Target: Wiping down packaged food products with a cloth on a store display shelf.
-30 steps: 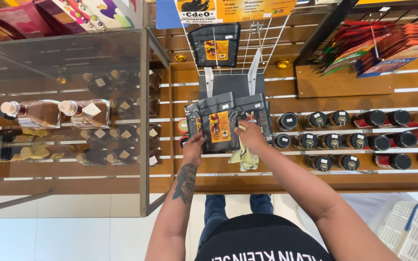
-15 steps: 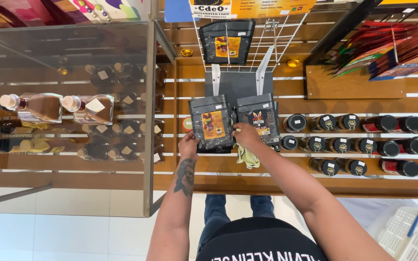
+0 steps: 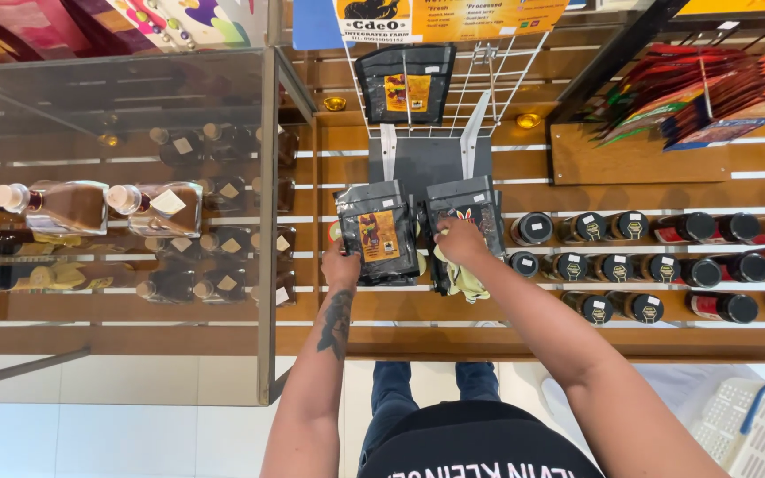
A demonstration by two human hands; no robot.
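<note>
Pouches now apart, L hand [image 3: 341, 265] fingers clamped on orange-label pouch [image 3: 375, 235], R hand [image 3: 460, 241] pressing dark pouch [image 3: 471, 212] w/ yellow cloth [image 3: 464, 281].

Rows of dark-lidded jars [image 3: 630, 265] just right of the hands, glass case [image 3: 117, 221] with bottles [image 3: 64, 205] off to the left, another black pouch [image 3: 405, 84] hanging on a wire rack [image 3: 489, 80] above, white basket [image 3: 759, 434] down at bottom right
</note>
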